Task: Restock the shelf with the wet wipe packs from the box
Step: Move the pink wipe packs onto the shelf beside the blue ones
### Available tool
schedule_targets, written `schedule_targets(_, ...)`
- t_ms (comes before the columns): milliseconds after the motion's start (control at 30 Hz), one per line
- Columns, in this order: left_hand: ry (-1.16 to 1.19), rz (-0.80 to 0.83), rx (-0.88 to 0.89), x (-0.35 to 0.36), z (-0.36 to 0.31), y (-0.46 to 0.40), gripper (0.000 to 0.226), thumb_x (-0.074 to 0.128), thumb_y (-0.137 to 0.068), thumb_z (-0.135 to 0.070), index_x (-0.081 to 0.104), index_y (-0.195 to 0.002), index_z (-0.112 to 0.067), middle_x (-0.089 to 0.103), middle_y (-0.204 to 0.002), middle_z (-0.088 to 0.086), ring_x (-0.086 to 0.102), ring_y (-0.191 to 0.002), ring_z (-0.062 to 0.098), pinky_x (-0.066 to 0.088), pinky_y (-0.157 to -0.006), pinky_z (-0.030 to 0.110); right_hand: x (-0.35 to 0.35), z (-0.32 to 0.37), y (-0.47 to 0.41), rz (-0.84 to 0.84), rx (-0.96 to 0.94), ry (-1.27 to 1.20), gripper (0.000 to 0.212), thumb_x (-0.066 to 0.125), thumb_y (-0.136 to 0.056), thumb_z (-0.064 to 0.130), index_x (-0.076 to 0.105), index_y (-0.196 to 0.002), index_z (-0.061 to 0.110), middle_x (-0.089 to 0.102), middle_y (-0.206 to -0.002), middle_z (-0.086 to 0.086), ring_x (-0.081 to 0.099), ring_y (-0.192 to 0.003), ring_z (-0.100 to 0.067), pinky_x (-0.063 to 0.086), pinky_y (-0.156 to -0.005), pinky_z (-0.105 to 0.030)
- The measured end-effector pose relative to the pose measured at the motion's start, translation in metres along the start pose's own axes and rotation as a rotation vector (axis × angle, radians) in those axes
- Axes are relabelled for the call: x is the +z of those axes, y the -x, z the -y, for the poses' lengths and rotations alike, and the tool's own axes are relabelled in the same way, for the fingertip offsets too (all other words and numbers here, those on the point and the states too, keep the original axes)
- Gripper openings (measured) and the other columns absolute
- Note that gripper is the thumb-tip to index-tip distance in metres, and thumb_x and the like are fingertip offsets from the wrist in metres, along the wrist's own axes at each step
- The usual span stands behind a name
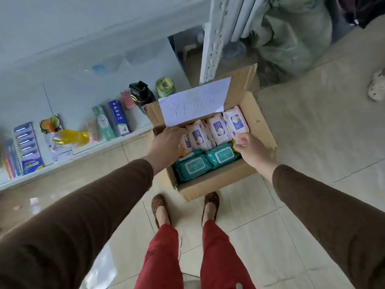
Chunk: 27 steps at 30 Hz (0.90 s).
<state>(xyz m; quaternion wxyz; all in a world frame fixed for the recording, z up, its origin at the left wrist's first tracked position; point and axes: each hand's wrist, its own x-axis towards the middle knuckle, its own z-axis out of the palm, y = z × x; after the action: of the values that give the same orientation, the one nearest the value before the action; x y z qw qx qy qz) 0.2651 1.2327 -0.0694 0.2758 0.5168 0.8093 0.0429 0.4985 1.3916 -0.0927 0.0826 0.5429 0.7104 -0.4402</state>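
Note:
An open cardboard box point(216, 184) stands on the floor in front of my feet. Inside stand several pink wet wipe packs point(216, 128) in a row at the back, and two teal wet wipe packs point(192, 166) lie at the front. My left hand point(166, 144) reaches into the box's left side, its fingers on the leftmost pink pack. My right hand point(251, 150) pinches the bottom edge of the rightmost pink pack point(236, 122). The low white shelf point(68, 161) runs along the left.
The shelf holds toothbrush packs point(28, 147), toothpaste boxes point(111, 122), a yellow item point(70, 136), a black bottle point(141, 93) and a green jar point(165, 85). A handwritten paper point(195, 101) lies on the box flap. A white perforated upright point(216, 38) and a green sack point(291, 32) stand behind.

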Motion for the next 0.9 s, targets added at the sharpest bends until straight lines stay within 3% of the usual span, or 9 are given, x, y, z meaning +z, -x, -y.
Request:
schedule_targets(167,-0.239,0.11,0.116,0.088,0.015,-0.08,0.05,0.06,-0.088,-0.032,0.048,-0.135,-0.019,0.049,-0.138,0.003,0.044,-0.126,0.024,0.042,-0.099,0.039,0.041,-0.062,-0.09,0.074,0.116,-0.02,0.047,0.062,-0.094,0.022,0.052,-0.139,0.012,0.06,-0.135,-0.012,0.059,-0.12,-0.024,0.04,-0.084,-0.025)
schedule_targets(367,-0.488,0.178,0.24,0.174,0.032,-0.172,0.051,0.064,-0.083,-0.012,0.051,-0.132,-0.02,0.052,-0.134,0.0,0.049,-0.123,0.022,0.049,-0.093,0.039,0.105,-0.097,-0.197,0.092,0.075,0.102,0.057,0.06,-0.095,0.023,0.044,-0.146,0.007,0.052,-0.143,-0.017,0.054,-0.126,-0.032,0.046,-0.094,-0.032)
schedule_targets(433,-0.541,0.172,0.305,0.197,0.037,-0.199,0.057,0.064,-0.081,-0.006,0.051,-0.134,-0.02,0.048,-0.141,0.002,0.046,-0.129,0.024,0.048,-0.098,0.041,0.123,-0.102,-0.229,0.105,0.081,0.123,0.058,0.06,-0.095,0.024,0.041,-0.147,0.007,0.048,-0.145,-0.018,0.05,-0.13,-0.033,0.046,-0.103,-0.037)
schedule_targets(567,-0.649,0.17,0.445,0.233,0.046,-0.24,0.06,0.065,-0.08,-0.006,0.048,-0.137,-0.016,0.041,-0.149,0.007,0.038,-0.137,0.027,0.039,-0.107,0.041,0.149,-0.112,-0.278,0.08,0.138,0.2,0.054,0.062,-0.092,0.026,0.046,-0.138,0.003,0.049,-0.136,-0.021,0.048,-0.127,-0.036,0.045,-0.104,-0.039)
schedule_targets(733,-0.779,0.171,0.499,0.265,0.053,-0.263,0.06,0.057,-0.085,-0.005,0.04,-0.142,-0.016,0.036,-0.153,0.007,0.029,-0.144,0.025,0.027,-0.114,0.045,0.172,-0.121,-0.299,-0.049,0.193,0.181,0.078,0.062,-0.09,0.023,0.021,-0.152,0.0,0.03,-0.155,-0.019,0.03,-0.143,-0.035,0.029,-0.117,-0.039)
schedule_targets(800,-0.837,0.15,0.503,0.271,0.052,-0.266,0.063,0.063,-0.081,-0.006,0.041,-0.139,-0.017,0.042,-0.147,0.006,0.036,-0.139,0.027,0.028,-0.113,0.047,0.181,-0.122,-0.3,-0.139,0.166,0.224,0.079,0.064,-0.089,0.024,0.022,-0.152,0.002,0.032,-0.154,-0.018,0.032,-0.142,-0.034,0.028,-0.116,-0.038)
schedule_targets(900,-0.947,0.129,0.536,0.273,0.05,-0.26,0.053,0.067,-0.076,-0.011,0.05,-0.125,-0.019,0.058,-0.119,0.001,0.054,-0.114,0.025,0.039,-0.099,0.042,0.184,-0.12,-0.304,-0.199,0.213,0.253,0.081,0.072,-0.084,0.035,0.03,-0.146,0.004,0.045,-0.144,-0.018,0.044,-0.133,-0.034,0.035,-0.111,-0.039)
